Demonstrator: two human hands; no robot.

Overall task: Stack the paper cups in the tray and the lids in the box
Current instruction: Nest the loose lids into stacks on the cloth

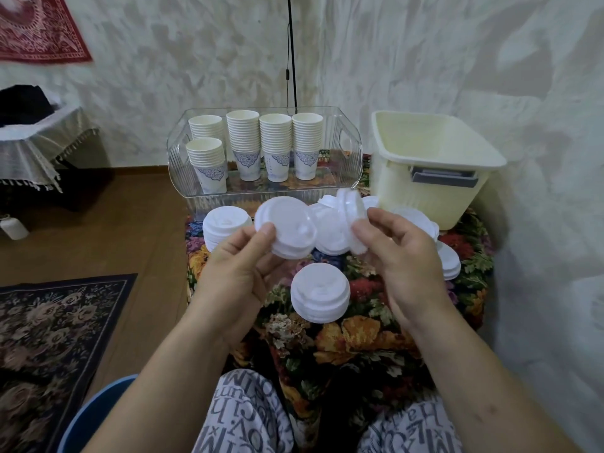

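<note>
Holding lids in both hands above the floral-clothed table (359, 331); left hand (235, 269) pinching a small stack of white lids (287, 230) flat, thumb on the rim; right hand (402, 256) with fingers curled round a second lid bundle (351, 210) turned on edge; loose lid stacks (320, 294) on the cloth; five paper cup stacks (243, 145) upright in clear tray (346, 178); cream box (434, 178) just right of tray.

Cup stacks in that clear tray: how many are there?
5. Four cup stacks stand in a back row in the clear tray. A fifth stands front left. None seems hidden.
</note>
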